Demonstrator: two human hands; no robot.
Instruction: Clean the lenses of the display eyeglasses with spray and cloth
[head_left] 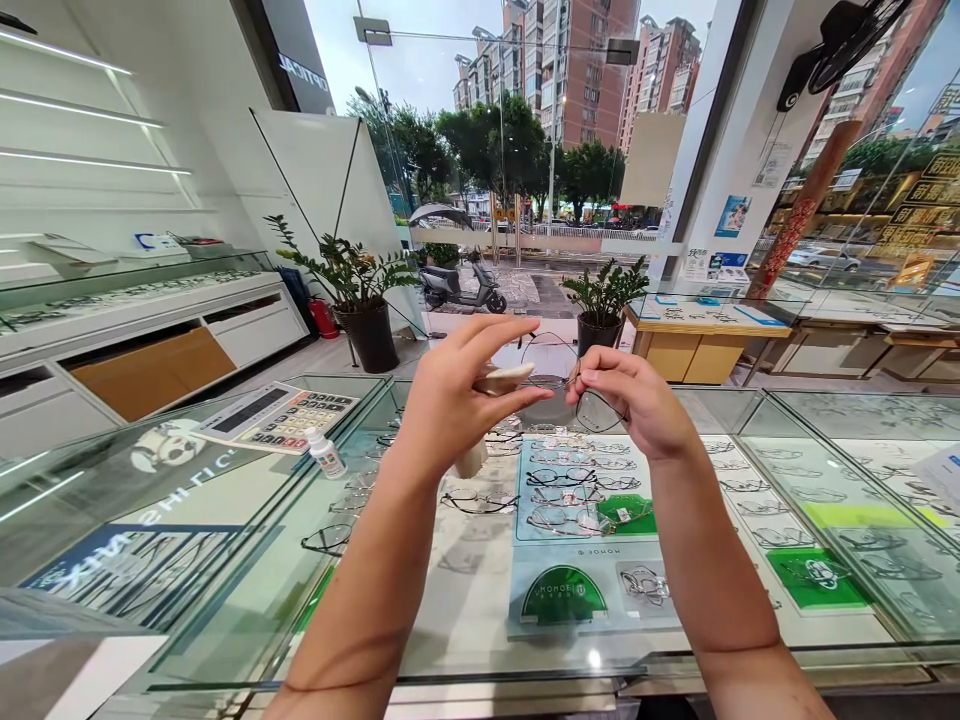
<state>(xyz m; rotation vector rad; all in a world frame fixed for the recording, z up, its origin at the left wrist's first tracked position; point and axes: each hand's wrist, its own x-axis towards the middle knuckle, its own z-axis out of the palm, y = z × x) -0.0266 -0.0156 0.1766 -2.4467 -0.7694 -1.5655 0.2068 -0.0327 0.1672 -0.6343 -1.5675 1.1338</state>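
Note:
A thin dark-framed pair of eyeglasses (pixel 601 411) is held up over the glass display counter. My right hand (pixel 636 398) pinches it near the bridge, with one round lens hanging below the fingers. A pale cloth (pixel 504 378) is tucked in my left hand (pixel 466 385), and a fold of it hangs below the palm. The thumb and forefinger of that hand are spread on either side of the other lens; contact with the lens cannot be made out. Under the counter's glass lie rows of eyeglasses (pixel 480 500).
On the counter's left stand a small white bottle (pixel 325 453) and a large calculator (pixel 281 415). The glass counter (pixel 442 665) spans the front. Potted plants (pixel 367 335) and a wooden-fronted display cabinet (pixel 705 350) stand beyond it, before a large window.

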